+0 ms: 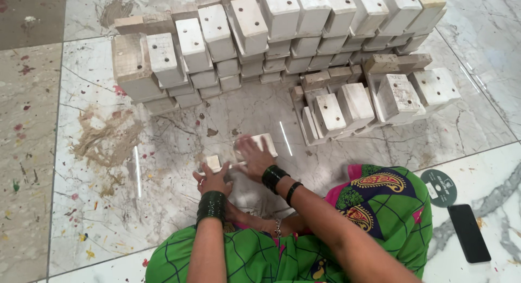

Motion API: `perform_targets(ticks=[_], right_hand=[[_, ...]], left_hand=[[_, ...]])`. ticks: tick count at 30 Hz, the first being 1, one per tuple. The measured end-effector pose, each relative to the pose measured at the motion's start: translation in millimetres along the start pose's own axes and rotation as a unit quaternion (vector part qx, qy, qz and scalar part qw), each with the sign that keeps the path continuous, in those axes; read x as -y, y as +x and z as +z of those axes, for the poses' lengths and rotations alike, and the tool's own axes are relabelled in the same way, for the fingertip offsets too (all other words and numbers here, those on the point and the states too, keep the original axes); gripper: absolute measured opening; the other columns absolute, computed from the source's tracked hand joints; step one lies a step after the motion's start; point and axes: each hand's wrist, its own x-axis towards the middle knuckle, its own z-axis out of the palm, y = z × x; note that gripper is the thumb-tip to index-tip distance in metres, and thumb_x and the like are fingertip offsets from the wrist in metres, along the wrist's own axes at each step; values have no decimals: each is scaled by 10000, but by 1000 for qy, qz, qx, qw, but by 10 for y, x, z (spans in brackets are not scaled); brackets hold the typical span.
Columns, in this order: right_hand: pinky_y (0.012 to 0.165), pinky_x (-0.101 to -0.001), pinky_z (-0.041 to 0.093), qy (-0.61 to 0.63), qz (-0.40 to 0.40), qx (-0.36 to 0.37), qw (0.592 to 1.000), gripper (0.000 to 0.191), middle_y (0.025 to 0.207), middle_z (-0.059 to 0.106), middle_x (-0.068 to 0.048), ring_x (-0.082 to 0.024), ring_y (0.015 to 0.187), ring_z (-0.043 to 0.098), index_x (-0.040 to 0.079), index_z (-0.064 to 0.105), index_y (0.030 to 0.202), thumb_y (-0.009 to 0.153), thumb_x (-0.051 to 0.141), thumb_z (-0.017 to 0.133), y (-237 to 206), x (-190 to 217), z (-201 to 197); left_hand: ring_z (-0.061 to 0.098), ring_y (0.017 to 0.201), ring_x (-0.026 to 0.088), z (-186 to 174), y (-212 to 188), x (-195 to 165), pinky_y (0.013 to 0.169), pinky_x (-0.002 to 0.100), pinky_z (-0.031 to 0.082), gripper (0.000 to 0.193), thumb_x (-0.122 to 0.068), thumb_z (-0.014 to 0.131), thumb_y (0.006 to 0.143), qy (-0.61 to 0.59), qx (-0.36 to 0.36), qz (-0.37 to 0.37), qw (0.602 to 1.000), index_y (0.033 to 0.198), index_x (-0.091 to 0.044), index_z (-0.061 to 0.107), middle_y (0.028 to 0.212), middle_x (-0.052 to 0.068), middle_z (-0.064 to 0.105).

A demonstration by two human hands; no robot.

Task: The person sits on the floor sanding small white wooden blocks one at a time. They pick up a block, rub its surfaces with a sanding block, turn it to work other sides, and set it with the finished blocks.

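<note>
Right now left hand [213, 177] grips the small white wooden block [213, 162] to steady it; right hand [254, 157] lies spread flat on the bigger block [260, 144], pinning it to the marble floor [163, 153].

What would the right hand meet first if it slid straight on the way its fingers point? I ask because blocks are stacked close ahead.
The right hand rests on a white wooden block, fingers pointing up-left. Beyond lies bare marble floor, then probably the long stack of white blocks, though depth is unclear.
</note>
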Motion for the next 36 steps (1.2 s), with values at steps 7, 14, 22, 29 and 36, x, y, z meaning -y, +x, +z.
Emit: perform_targets(ticks=[7,14,22,29,36], right_hand=[[1197,-650,-33,-47,57,48,996,832,1697,151,-94,-276,1564,94,131,176,1626,1015,679,313,-144,-177,-17],[1199,-687,-13,-14,86,7,996,805,1719,144,-12,-235,1580,131,169,184,1631,996,649,299,-486,-337,-58],[1181,-658,62,0,63,-65,996,796,1658,268,-45,-330,1550,166,130,349,1554,967,664,416,-474,-329,-8],[1210,-578,175,99,-15,-103,990,635,1525,490,-18,-236,1451,391,176,507,1451,852,254,705,-620,-374,65],[1041,-426,472,179,12,-133,975,375,1175,709,4,-217,1144,612,214,761,1132,809,54,659,-539,-510,57]], left_hand=[[216,1521,503,-92,-123,-154,1089,538,444,863,-392,753,877,66,19,-38,997,1545,-577,237,1708,152,11],[230,1518,480,-84,-121,-173,1070,538,471,892,-375,739,884,45,18,-37,998,1564,-572,195,1730,169,-9],[331,1499,418,-52,-97,-168,1076,520,467,937,-377,752,877,62,34,-52,996,1568,-585,155,1726,167,-20],[328,1498,426,-58,-161,-208,1069,552,462,937,-405,766,876,71,39,-47,996,1568,-581,158,1723,166,-9],[323,1488,440,-90,-196,-252,1088,568,441,938,-393,767,880,81,49,-34,995,1572,-572,160,1719,177,-24]])
